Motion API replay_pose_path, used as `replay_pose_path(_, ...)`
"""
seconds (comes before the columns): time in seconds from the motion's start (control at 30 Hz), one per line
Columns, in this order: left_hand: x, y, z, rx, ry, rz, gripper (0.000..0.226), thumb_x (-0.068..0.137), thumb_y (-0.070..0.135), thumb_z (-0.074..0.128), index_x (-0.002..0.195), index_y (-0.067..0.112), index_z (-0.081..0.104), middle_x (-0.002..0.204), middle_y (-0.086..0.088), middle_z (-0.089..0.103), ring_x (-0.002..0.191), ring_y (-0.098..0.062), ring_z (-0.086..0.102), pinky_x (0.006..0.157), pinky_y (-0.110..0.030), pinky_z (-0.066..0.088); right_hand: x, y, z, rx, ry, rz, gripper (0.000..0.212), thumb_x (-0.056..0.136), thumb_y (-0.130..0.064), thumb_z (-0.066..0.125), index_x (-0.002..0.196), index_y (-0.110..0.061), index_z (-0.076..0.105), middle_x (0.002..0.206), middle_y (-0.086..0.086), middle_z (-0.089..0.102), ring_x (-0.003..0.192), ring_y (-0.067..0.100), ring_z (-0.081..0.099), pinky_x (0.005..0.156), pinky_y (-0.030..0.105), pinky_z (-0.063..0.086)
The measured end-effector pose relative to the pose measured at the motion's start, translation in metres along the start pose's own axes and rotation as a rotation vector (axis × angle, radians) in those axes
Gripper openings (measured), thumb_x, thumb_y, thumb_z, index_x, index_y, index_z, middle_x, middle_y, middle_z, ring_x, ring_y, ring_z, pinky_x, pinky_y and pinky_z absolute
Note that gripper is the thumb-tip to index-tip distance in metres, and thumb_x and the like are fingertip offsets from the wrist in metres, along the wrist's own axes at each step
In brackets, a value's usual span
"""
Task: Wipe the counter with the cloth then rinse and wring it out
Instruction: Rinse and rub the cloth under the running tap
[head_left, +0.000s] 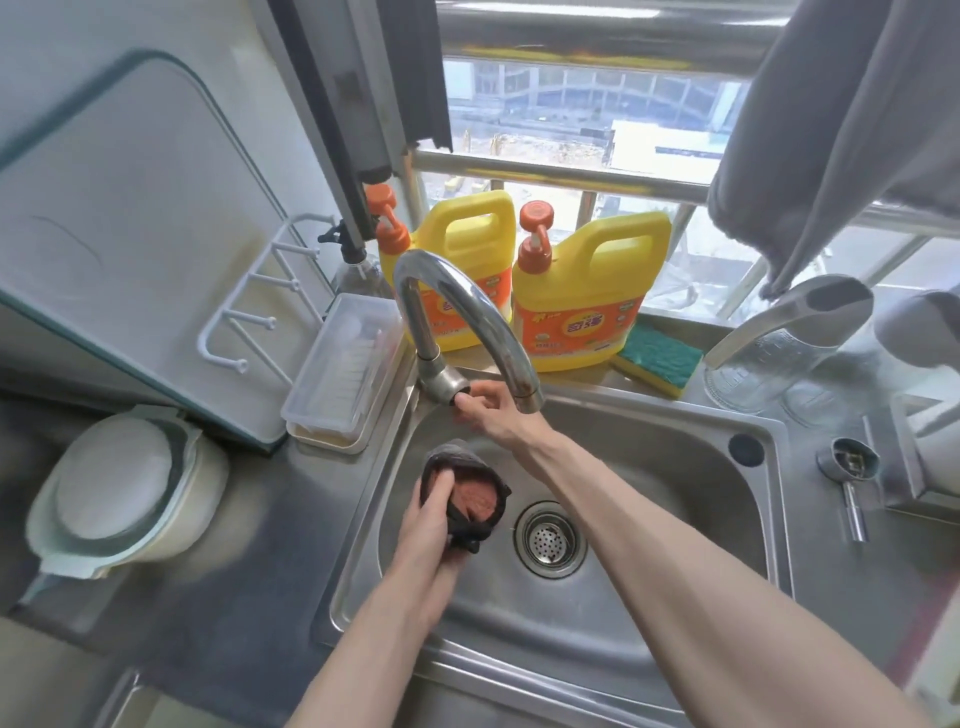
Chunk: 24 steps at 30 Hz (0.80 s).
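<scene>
The left grip clasps the bunched dark cloth over the steel sink, lower centre. The right grip pinches the small dark tap knob. I would turn it gently, with the cloth brought under the curved chrome spout.

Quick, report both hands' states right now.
Left hand: grips the bunched cloth over the sink.
Right hand: fingers curled round the tap knob.
</scene>
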<state>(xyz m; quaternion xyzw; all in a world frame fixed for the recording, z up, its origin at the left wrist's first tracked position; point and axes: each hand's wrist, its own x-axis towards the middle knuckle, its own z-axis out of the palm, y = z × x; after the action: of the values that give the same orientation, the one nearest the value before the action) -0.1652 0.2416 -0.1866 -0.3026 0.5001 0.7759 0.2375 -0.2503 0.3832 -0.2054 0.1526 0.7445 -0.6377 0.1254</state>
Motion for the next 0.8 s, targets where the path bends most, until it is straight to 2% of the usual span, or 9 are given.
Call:
replay_pose_path(0.03,0.001,0.001,0.0,-0.03,-0.006,-0.008,0.033,0.101,0.028,0.059,0.132,0.019,0.064,0.112,-0.018,0.076,0.095,-0.034,0.073,0.088,-0.052,0.05,0.002,0.002,0.001,0.019,0.009,-0.011,0.037,0.084,-0.047,0.074,0.108,-0.02,0.071,0.114,0.017,0.077,0.109,0.032,0.073,0.102,0.054,0.055)
replay_pose_path(0.17,0.002,0.003,0.002,-0.082,-0.02,-0.023,0.028,0.103,0.024,0.055,0.127,0.013,0.064,0.095,-0.016,0.08,0.078,-0.028,0.079,0.08,-0.048,0.06,0.007,0.006,0.003,0.051,0.023,-0.003,0.069,0.066,-0.064,0.074,0.112,-0.012,0.075,0.11,0.016,0.079,0.103,0.034,0.076,0.1,0.056,0.057)
replay_pose_path(0.37,-0.002,0.006,0.0,-0.109,0.016,-0.061,0.035,0.101,0.026,0.059,0.131,0.009,0.062,0.108,-0.021,0.076,0.092,-0.034,0.075,0.074,-0.045,0.063,0.005,0.006,0.004,0.079,0.043,0.067,0.07,0.059,-0.065,0.077,0.107,-0.014,0.078,0.104,0.011,0.081,0.101,0.03,0.077,0.105,0.05,0.055)
replay_pose_path(0.5,-0.006,0.007,0.003,-0.13,0.022,-0.078,0.032,0.102,0.026,0.058,0.128,0.008,0.063,0.1,-0.019,0.079,0.093,-0.034,0.075,0.072,-0.045,0.064,0.006,0.005,0.005,0.08,0.039,0.081,0.074,0.057,-0.067,0.077,0.111,-0.015,0.077,0.104,0.011,0.081,0.103,0.029,0.076,0.102,0.042,0.055)
replay_pose_path(0.67,-0.003,0.008,0.003,-0.121,0.068,-0.07,0.034,0.102,0.027,0.057,0.131,0.007,0.06,0.111,-0.022,0.073,0.098,-0.036,0.071,0.068,-0.044,0.064,-0.008,-0.001,0.008,0.149,0.096,0.11,0.052,0.079,-0.05,0.078,0.113,-0.012,0.074,0.104,0.011,0.08,0.098,0.027,0.078,0.095,0.041,0.06)
replay_pose_path(0.73,0.003,0.004,0.0,-0.075,0.113,-0.041,0.038,0.102,0.028,0.057,0.136,0.01,0.057,0.114,-0.02,0.071,0.101,-0.035,0.069,0.075,-0.046,0.062,-0.022,-0.008,0.022,0.139,0.14,0.141,0.03,0.095,-0.046,0.064,0.109,-0.019,0.068,0.105,0.01,0.078,0.094,0.022,0.077,0.087,0.032,0.059)
replay_pose_path(0.77,0.005,0.003,-0.003,-0.041,0.137,-0.032,0.04,0.102,0.028,0.058,0.138,0.011,0.056,0.114,-0.017,0.07,0.102,-0.034,0.068,0.079,-0.047,0.059,-0.027,-0.011,0.032,0.085,0.174,0.142,0.026,0.102,-0.045,0.052,0.107,-0.023,0.064,0.108,0.011,0.077,0.096,0.023,0.074,0.085,0.03,0.056)
replay_pose_path(0.8,0.006,0.002,-0.006,-0.008,0.158,-0.025,0.041,0.102,0.028,0.058,0.139,0.012,0.055,0.113,-0.015,0.07,0.1,-0.032,0.067,0.078,-0.046,0.058,-0.028,-0.012,0.04,0.034,0.22,0.126,0.028,0.105,-0.042,0.04,0.106,-0.024,0.062,0.114,0.014,0.074,0.105,0.029,0.071,0.089,0.033,0.052)
